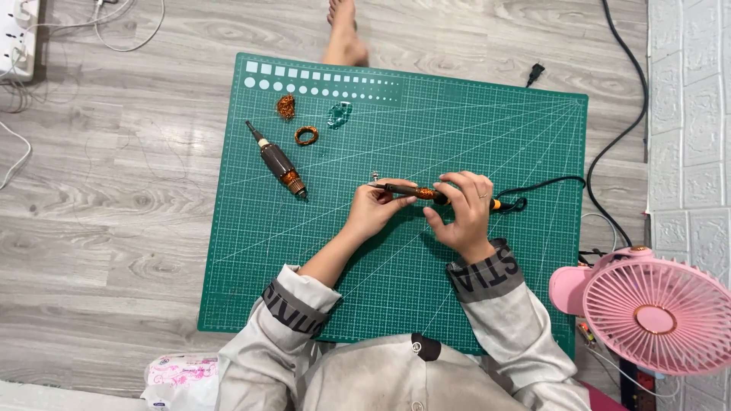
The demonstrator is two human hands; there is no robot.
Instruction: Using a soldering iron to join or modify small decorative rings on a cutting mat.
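Floorboards of grey wood grain carry a green cutting mat [487,129], the landmark here, printed with a white grid and fanning lines. Beside the mat's right edge stands a pink fan [659,312] against a white tiled wall, with black cables trailing past the mat's far right corner; beyond its far edge a bare foot [344,34] rests on the floor, and a white power strip [17,38] lies well off its far left corner. On the mat's far left part lie a dark motor rotor [278,161], a small copper wire ring [307,136] and a copper wire tangle [285,106]. Near the mat's centre, the left hand [375,207] pinches the tip end of a corded pen-shaped tool [430,194], while the right hand [463,213] curls its fingers around the tool's orange body.
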